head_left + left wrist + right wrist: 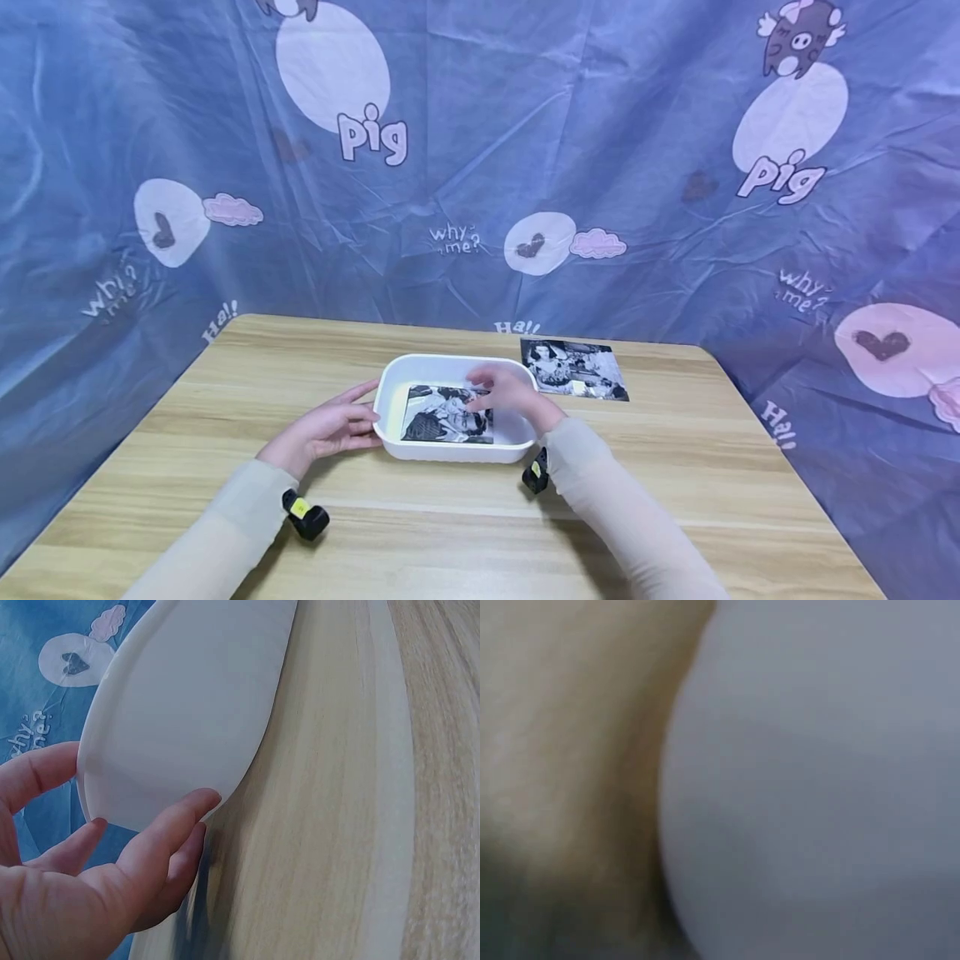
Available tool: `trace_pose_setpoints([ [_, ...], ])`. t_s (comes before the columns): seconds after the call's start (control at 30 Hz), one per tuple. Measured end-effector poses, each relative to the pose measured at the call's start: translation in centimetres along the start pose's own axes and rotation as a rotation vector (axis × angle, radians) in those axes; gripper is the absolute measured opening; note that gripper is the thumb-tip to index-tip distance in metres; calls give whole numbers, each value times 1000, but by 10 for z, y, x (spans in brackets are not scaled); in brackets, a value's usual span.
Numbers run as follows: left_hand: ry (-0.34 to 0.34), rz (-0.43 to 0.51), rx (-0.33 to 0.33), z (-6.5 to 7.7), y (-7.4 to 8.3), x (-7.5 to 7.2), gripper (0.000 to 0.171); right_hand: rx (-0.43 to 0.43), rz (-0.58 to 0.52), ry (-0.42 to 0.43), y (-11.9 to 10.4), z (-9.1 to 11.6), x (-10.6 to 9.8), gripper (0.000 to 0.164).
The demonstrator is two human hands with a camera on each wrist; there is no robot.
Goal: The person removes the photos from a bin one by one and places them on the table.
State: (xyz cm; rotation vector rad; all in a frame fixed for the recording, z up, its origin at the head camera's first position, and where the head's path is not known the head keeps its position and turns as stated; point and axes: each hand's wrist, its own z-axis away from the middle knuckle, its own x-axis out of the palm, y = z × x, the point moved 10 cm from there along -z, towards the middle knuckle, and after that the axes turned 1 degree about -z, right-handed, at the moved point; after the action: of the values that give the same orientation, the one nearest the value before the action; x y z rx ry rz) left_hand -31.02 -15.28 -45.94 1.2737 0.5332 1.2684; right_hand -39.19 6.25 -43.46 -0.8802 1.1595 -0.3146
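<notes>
A white plastic container [450, 451] with rounded corners sits on the wooden table. My left hand [337, 429] holds its left end, fingers spread round the outer wall and rim; the left wrist view shows the left fingertips [204, 798] against the white wall. Inside lies a black-and-white picture print [442, 417], partly covered at its right side. Reaching over the container's right rim, my right hand [510, 393] hovers above the print with loosely bent, slightly blurred fingers and a gap between thumb and fingers. Only a blurred pale surface fills most of the right wrist view.
Behind the container to the right, a second black-and-white print [577, 368] lies flat, with a small pale square on it. A blue patterned cloth [465, 167] hangs round the back and sides of the table [420, 533]. Black cameras are strapped to both wrists.
</notes>
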Motion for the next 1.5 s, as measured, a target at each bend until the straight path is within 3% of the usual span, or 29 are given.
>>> trace_pose_setpoints([
  [0.13, 0, -1, -5, 1, 1, -1, 85, -54, 58, -21, -7, -1, 6, 66],
  [0.23, 0, -2, -7, 2, 1, -3, 86, -86, 168, -34, -11, -1, 10, 70],
  [0.4, -2, 1, -8, 2, -1, -5, 86, -74, 297, -35, -12, 0, 16, 70],
  [0.8, 0, 5, -15, 2, -2, -4, 86, -78, 273, 7, -14, 1, 15, 59],
  [1.07, 6, 8, -14, 1, -1, -3, 86, -98, 142, 57, -13, -1, 8, 55],
  [1.5, -6, 1, -13, 1, 0, 0, 85, -9, 58, 169, 0, -3, -10, 47],
])
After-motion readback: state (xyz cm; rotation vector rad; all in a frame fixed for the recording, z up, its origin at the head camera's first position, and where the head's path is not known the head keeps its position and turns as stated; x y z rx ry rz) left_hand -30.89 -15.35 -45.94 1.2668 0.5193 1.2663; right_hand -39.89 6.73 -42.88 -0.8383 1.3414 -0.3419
